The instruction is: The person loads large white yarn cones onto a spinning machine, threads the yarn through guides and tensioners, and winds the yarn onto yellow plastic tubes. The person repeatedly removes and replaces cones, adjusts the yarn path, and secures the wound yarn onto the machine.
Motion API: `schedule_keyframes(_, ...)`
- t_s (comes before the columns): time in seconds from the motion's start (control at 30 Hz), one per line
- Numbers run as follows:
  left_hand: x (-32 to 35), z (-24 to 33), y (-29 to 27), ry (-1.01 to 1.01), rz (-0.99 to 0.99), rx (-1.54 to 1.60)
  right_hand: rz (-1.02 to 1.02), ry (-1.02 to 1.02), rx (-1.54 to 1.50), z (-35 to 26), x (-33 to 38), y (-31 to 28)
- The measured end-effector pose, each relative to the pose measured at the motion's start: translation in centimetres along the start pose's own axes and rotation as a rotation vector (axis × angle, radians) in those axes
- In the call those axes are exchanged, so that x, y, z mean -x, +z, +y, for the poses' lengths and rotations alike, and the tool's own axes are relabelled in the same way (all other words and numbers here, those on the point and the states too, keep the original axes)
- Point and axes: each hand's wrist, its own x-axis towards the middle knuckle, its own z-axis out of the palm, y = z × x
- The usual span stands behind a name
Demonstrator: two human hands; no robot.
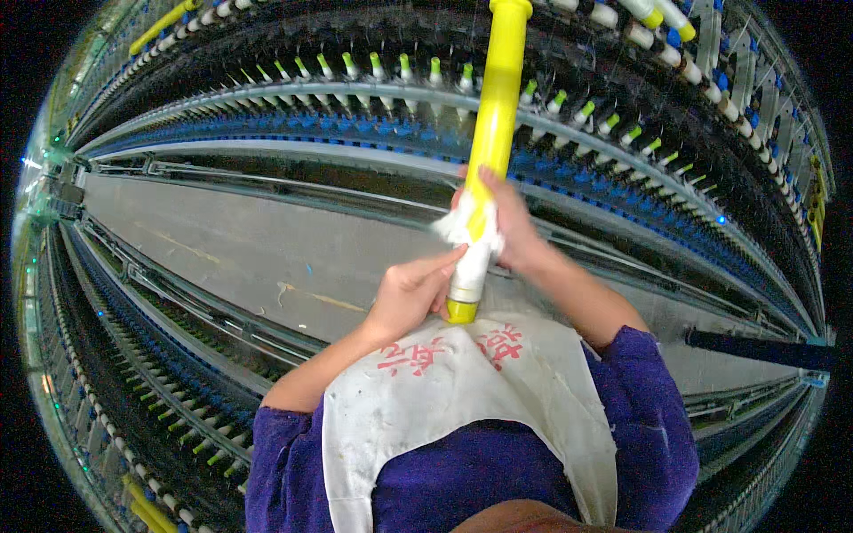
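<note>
A long yellow roving bobbin stands out in front of me, its near end against my apron and its far end toward the spinning frame. White fibre is wrapped round its near part, with a loose, fluffy tuft sticking out on the left. My right hand is closed round the bobbin at the upper edge of the fibre and is slightly blurred. Lower down, my left hand grips the fibre-covered part from the left side, its index finger laid along the fibre.
A spinning frame with a row of green-tipped spindle tubes runs across the far side. Another machine row lies behind at left. Between them stretches a grey floor aisle with scraps of fibre. A dark bar juts in at right.
</note>
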Motion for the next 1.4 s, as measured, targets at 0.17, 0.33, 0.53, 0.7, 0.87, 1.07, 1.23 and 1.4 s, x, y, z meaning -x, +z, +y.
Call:
schedule_keyframes(0.17,0.4,-1.8,-0.7,0.088,-0.015,-0.164,0.070,-0.168,-0.071,4.1,4.0,-0.3)
schedule_keyframes(0.33,1.3,-1.5,-0.7,0.054,-0.071,-0.197,0.123,-0.383,-0.201,0.5,3.1,-1.9)
schedule_keyframes(0.53,-4.9,1.5,0.0,0.049,0.037,-0.043,0.201,-0.144,0.570,2.5,6.3,-2.9)
schedule_keyframes(0.7,-11.9,3.4,2.2,0.156,0.075,0.235,0.062,0.013,0.940,3.6,9.2,-3.8)
schedule_keyframes(0.87,-17.0,5.0,6.7,0.271,0.079,0.341,-0.242,-0.034,0.696,-1.1,7.2,-9.2)
schedule_keyframes(1.07,-21.8,5.8,14.4,0.378,-0.097,0.503,-0.348,-0.021,0.485,-6.3,8.4,-17.0)
schedule_keyframes(1.23,-27.1,7.8,26.1,0.454,-0.328,0.553,-0.396,-0.075,0.529,-12.4,11.0,-26.2)
schedule_keyframes(1.4,-33.5,14.0,38.3,0.533,-0.297,-0.168,0.201,-0.078,1.558,-13.9,15.7,-35.3)
